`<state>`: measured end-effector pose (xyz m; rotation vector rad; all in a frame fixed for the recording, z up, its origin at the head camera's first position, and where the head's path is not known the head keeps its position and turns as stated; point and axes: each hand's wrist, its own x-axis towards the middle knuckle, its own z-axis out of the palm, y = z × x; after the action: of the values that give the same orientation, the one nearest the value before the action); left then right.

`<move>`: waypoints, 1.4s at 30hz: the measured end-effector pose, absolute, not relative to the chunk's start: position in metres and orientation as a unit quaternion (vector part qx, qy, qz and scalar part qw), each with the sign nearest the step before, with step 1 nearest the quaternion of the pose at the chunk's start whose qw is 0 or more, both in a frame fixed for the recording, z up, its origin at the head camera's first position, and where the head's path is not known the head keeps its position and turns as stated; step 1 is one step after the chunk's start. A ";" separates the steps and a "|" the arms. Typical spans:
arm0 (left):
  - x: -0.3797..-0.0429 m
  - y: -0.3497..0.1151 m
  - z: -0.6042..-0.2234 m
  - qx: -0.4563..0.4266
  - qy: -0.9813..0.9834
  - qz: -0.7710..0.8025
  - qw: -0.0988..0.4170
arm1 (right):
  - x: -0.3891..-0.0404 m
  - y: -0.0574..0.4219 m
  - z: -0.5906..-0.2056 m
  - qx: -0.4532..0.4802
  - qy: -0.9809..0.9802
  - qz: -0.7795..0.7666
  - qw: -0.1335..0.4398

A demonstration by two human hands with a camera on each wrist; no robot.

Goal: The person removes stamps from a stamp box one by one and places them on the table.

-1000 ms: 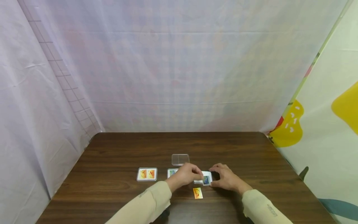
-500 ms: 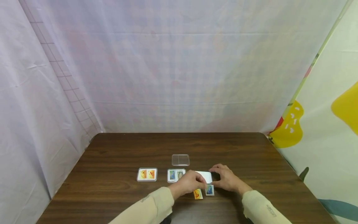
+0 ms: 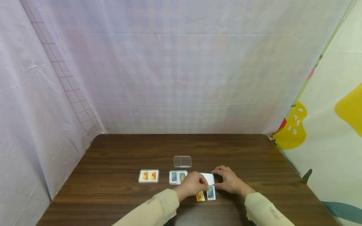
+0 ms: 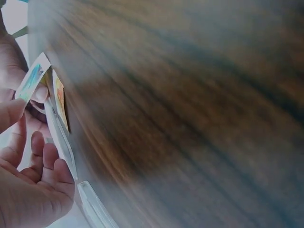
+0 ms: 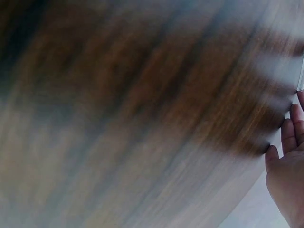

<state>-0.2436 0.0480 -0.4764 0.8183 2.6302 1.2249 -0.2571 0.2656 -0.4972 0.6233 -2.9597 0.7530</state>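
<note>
My left hand (image 3: pixel 192 183) pinches a small blue-green stamp (image 3: pixel 211 193) with a white border between thumb and index finger. In the left wrist view that stamp (image 4: pixel 33 81) is tilted up, with the other fingers loosely bent below. My right hand (image 3: pixel 229 180) holds a clear case with a white insert (image 3: pixel 208 178) at its right end, thumb at the near corner and index finger at the far one. An orange-yellow stamp (image 3: pixel 200 197) lies in front of the case, partly covered by my left hand. In the right wrist view fingertips touch the table.
Left of my hands lies a case with blue and green pictures (image 3: pixel 174 177), partly covered by the left hand. Farther left is a case with two orange pictures (image 3: pixel 149 176). A clear lid (image 3: pixel 182 161) lies behind, on the brown wooden table (image 3: pixel 240 150).
My left hand has drawn the blue-green stamp off the white insert toward the near side, beside the orange one, then turned and raised it slightly. The right hand has stayed at the case.
</note>
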 end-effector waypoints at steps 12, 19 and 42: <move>-0.245 0.050 -0.478 0.283 0.891 0.351 0.049 | -0.258 0.267 -0.498 0.205 -0.948 0.242 0.014; -0.246 0.048 -0.476 0.286 0.897 0.334 0.041 | -0.257 0.267 -0.497 0.196 -0.949 0.247 0.005; -0.274 0.030 -0.458 0.307 0.868 0.388 0.051 | -0.257 0.268 -0.499 0.205 -0.948 0.244 0.006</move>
<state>-0.2740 0.0302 -0.4575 0.9337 2.6409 1.1801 -0.2569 0.2678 -0.4991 0.6405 -2.9656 0.7646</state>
